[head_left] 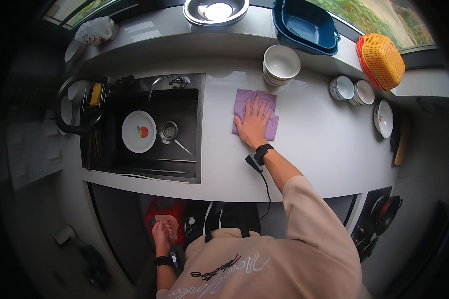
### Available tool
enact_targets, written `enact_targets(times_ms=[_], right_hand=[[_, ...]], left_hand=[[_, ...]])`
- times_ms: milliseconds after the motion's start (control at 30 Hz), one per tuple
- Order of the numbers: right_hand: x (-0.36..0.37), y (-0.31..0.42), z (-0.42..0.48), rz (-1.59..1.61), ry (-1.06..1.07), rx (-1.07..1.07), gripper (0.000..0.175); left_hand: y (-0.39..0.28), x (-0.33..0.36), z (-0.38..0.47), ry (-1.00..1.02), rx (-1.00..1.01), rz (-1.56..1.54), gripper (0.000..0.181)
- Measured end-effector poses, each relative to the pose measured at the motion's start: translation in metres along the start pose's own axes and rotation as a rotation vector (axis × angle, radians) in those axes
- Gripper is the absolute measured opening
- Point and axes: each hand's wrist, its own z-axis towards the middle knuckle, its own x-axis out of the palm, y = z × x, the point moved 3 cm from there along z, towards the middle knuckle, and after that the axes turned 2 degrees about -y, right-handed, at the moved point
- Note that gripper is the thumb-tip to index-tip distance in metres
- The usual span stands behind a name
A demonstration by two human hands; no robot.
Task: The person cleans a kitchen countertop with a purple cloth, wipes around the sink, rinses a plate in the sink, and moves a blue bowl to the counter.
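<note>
My right hand lies flat with its fingers spread on a purple cloth, which rests on the white countertop. The cloth reaches out past the hand on several sides. Beyond it stands a stack of white bowls. Down at the left, below the counter's front edge, my left hand has bent fingers and overlaps a red bag in view. Whether those fingers hold anything is not clear. A black device with a cable is at my right wristband.
Left of the cloth is a dark sink with a faucet and an apple-printed white dish. Small bowls stand at the right. On the ledge are metal basins, blue basins and an orange colander.
</note>
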Motion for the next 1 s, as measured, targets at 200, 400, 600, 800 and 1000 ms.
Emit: enact_targets(times_ms=[200,400,600,800,1000], right_hand=[[0.031,0.066,0.071,-0.018,-0.059,0.146,0.072],[0.043,0.119,0.107,-0.012,-0.224,0.051,0.056],[0.037,0.148,0.078,0.256,-0.185,0.052,0.032],[0.043,0.220,0.034,0.831,-0.054,0.430,0.035],[0.063,0.311,0.053,1.976,0.666,0.986,0.024]], left_hand=[[0.001,-0.067,0.008,-0.122,-0.118,-0.227,0.017],[0.010,-0.119,0.022,-0.200,-0.125,-0.325,0.016],[0.021,-0.142,0.048,-0.216,-0.158,-0.418,0.016],[0.016,-0.139,0.071,-0.209,-0.223,-0.557,0.014],[0.007,-0.147,0.083,-0.140,-0.220,-0.595,0.014]])
